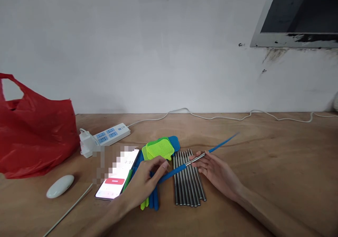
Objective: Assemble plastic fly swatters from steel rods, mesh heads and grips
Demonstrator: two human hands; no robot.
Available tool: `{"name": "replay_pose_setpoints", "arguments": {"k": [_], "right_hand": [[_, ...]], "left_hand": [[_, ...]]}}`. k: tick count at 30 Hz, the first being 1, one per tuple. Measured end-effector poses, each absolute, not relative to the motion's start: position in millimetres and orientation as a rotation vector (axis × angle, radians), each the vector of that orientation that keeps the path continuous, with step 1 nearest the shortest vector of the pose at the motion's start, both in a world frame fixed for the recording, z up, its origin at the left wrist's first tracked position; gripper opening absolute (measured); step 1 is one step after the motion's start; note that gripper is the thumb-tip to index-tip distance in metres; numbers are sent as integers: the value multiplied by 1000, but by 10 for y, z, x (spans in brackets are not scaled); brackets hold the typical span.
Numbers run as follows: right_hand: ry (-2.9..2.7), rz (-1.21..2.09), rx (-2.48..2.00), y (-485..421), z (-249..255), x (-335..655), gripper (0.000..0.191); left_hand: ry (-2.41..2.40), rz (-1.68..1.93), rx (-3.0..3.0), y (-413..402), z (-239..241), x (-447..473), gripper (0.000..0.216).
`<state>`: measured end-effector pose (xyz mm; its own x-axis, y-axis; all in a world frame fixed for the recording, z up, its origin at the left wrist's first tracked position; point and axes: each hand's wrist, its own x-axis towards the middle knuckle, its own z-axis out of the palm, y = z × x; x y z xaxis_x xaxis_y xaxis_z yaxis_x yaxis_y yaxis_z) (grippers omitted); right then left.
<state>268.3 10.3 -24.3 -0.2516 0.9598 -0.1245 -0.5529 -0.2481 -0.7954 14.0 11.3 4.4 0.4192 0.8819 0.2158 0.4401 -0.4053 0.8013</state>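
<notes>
A fly swatter (194, 160) with a blue handle, a short metal shaft and a blue head seen edge-on slants up to the right above the table. My left hand (151, 177) is closed around the lower end of its blue handle. The fingers of my right hand (215, 170) curl about the metal shaft near the head. Beneath the swatter lies a row of several metal tubes (186, 186). Green and blue mesh swatter heads (161, 148) are piled behind my left hand. Several blue handles (154, 199) and yellow-green handles (144, 204) stick out below it, partly hidden.
A lit phone (112, 184) lies left of my left hand. Farther left are a white power strip (120, 133) with a plugged-in adapter, a white mouse (60, 186) and a red plastic bag (37, 135). A thin cable (208, 117) runs along the wall.
</notes>
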Motion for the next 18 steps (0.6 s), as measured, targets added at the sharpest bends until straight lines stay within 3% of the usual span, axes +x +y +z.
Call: {"name": "replay_pose_setpoints", "arguments": {"k": [8,14,18], "right_hand": [[-871,1801,-680,67,-248,2672,39],[-815,1726,-813,130,-313,2718,38],[-781,1652,-840,181,-341,2772,49]], "left_hand": [[1065,624,2100,47,-97,170,31],[1173,703,2174,60,-118,128,22],[1229,642,2297,56,-84,130,23]]}}
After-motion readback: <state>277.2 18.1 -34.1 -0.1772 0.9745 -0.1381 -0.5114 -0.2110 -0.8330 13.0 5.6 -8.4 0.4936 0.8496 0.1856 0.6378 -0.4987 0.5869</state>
